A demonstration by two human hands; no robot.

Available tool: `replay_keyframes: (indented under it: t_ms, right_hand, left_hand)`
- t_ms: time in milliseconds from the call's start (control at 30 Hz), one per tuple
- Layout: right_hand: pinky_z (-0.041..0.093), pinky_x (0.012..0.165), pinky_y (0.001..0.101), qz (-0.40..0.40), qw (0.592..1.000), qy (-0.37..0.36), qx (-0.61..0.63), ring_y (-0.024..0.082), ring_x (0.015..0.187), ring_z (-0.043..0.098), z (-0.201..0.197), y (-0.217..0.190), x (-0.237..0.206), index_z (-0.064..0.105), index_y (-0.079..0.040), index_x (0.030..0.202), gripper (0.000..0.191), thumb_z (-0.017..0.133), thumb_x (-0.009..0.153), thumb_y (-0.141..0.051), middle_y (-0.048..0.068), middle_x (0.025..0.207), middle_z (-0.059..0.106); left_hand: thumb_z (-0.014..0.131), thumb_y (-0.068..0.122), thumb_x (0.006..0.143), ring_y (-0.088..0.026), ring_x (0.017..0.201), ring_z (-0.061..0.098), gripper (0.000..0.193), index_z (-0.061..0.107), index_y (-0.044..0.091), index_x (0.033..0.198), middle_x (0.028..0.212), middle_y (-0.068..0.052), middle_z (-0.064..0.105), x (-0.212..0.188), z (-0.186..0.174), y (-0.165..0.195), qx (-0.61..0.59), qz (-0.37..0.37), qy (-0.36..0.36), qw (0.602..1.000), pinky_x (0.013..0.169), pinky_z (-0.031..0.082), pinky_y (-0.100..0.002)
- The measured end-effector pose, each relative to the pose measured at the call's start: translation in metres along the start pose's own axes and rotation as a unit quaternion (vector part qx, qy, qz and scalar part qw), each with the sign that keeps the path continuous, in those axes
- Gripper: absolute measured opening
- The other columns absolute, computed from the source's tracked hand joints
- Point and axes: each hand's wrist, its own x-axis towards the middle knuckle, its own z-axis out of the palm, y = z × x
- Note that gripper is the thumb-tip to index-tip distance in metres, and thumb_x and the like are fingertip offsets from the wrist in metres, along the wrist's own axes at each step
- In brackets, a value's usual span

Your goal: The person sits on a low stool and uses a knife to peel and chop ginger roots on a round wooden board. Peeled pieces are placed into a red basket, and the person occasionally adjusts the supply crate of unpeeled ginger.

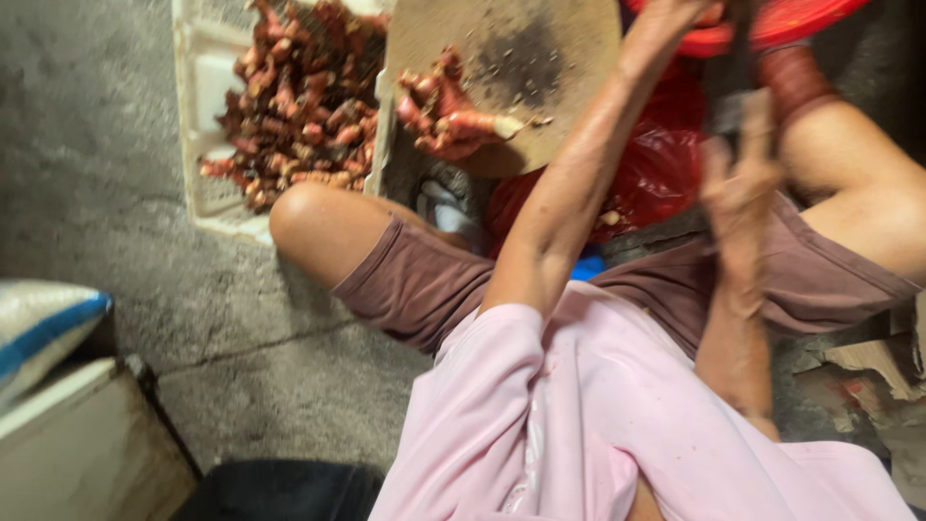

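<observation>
My left hand (672,13) reaches up to the rim of a red basin (783,21) at the top edge and is mostly cut off, so its grip is hidden. Blurred with motion, my right hand (739,183) is raised over my right thigh. A dark narrow thing (745,58) rises from it, too smeared to identify. A round wooden chopping board (540,48) lies beyond my knees with a clump of reddish roots (447,118) on its left side. Neither hand touches the board.
A white plastic crate (206,106) at the upper left holds several reddish roots (301,96). A red plastic bag (664,166) lies under the basin. A white sack with a blue stripe (39,323) and a box (82,453) sit on the concrete floor (106,183) at the lower left.
</observation>
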Motion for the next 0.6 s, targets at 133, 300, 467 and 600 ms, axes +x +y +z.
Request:
replay_keyframes:
  t_ms: [133, 300, 467, 600]
  right_hand:
    - [0.062, 0.089, 0.039, -0.167, 0.95, 0.107, -0.242, 0.037, 0.102, 0.078, -0.028, 0.026, 0.017, 0.021, -0.012, 0.165, 0.066, 0.056, 0.109, -0.011, 0.024, 0.125, 0.073]
    - [0.056, 0.056, 0.0446, 0.039, 0.998, -0.048, -0.008, 0.036, 0.07, 0.068, -0.008, 0.025, 0.0, 0.029, -0.013, 0.173, 0.066, 0.062, 0.116, -0.022, 0.023, 0.098, 0.068]
    - [0.058, 0.056, 0.0424, -0.081, 0.985, -0.151, -0.032, 0.033, 0.07, 0.072, 0.071, -0.002, -0.016, 0.036, -0.017, 0.164, 0.066, 0.066, 0.106, -0.025, 0.022, 0.092, 0.069]
    - [0.055, 0.066, 0.0471, -0.122, 0.978, -0.168, -0.022, 0.039, 0.077, 0.073, 0.094, -0.014, -0.013, 0.043, -0.014, 0.16, 0.061, 0.068, 0.106, -0.026, 0.024, 0.088, 0.069]
  left_hand:
    - [0.058, 0.029, 0.104, -0.021, 0.083, 0.065, 0.02, 0.064, 0.011, 0.106, 0.098, -0.012, 0.06, -0.031, -0.032, -0.04, 0.071, 0.121, 0.059, 0.988, 0.064, 0.057, -0.034]
    - [0.054, 0.027, 0.107, -0.022, 0.097, 0.067, 0.021, 0.062, 0.011, 0.118, 0.116, -0.013, 0.06, -0.108, -0.155, -0.142, 0.339, 0.084, 0.279, 0.894, 0.073, 0.06, -0.034]
    - [0.051, 0.025, 0.111, -0.024, 0.111, 0.068, 0.026, 0.06, 0.011, 0.13, 0.134, -0.014, 0.059, -0.171, -0.215, -0.173, 0.328, -0.085, 0.244, 0.909, 0.082, 0.064, -0.034]
    - [0.066, 0.016, 0.097, -0.039, 0.145, 0.045, 0.063, 0.045, 0.016, 0.156, 0.159, -0.022, 0.036, -0.206, -0.19, -0.155, 0.313, 0.051, 0.206, 0.926, 0.119, 0.04, -0.057]
